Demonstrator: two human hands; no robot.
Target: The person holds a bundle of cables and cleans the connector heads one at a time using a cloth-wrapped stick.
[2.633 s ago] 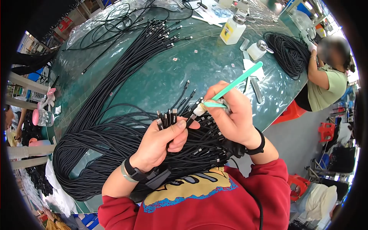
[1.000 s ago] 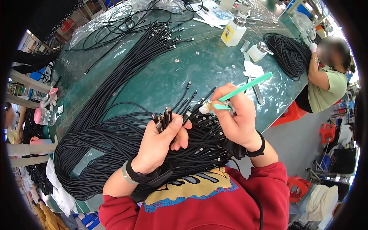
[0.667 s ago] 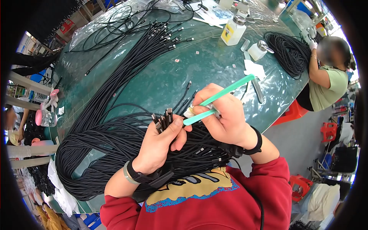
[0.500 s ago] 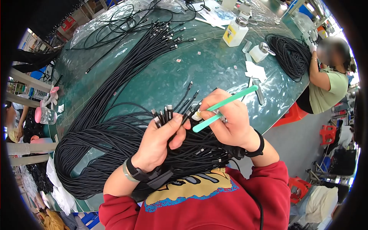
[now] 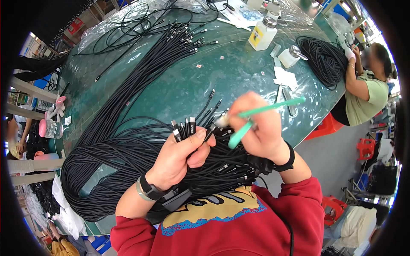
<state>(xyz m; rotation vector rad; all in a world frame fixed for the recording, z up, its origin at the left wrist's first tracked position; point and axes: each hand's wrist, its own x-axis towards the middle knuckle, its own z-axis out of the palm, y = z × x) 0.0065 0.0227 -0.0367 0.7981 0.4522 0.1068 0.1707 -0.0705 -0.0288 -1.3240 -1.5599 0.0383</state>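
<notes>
My left hand [image 5: 181, 155] is closed around a bunch of black USB cables [image 5: 188, 126], their metal plugs standing up above the thumb. One plug leans out to the right, towards my other hand. Slightly blurred, my right hand [image 5: 256, 126] pinches a small white wad [image 5: 222, 120] right by that plug; whether they touch I cannot tell. The same hand grips a green two-armed tool [image 5: 273, 106], which looks like tweezers, with its arms sticking out between the fingers. Below both hands more cable ends [image 5: 230, 168] lie spread across my lap side.
A long looped bundle of black cables [image 5: 106, 115] covers the table's left. Toward the back right stand a white bottle with a yellow label [image 5: 262, 34] and a smaller pump bottle [image 5: 289, 56]. A coiled cable bundle [image 5: 322, 62] lies near a co-worker in a green shirt [image 5: 367, 91].
My right hand has shifted slightly up and right and turned, swinging the green tool's long arm rightwards. My left hand stays nearly still. The co-worker's head and hands have moved.
</notes>
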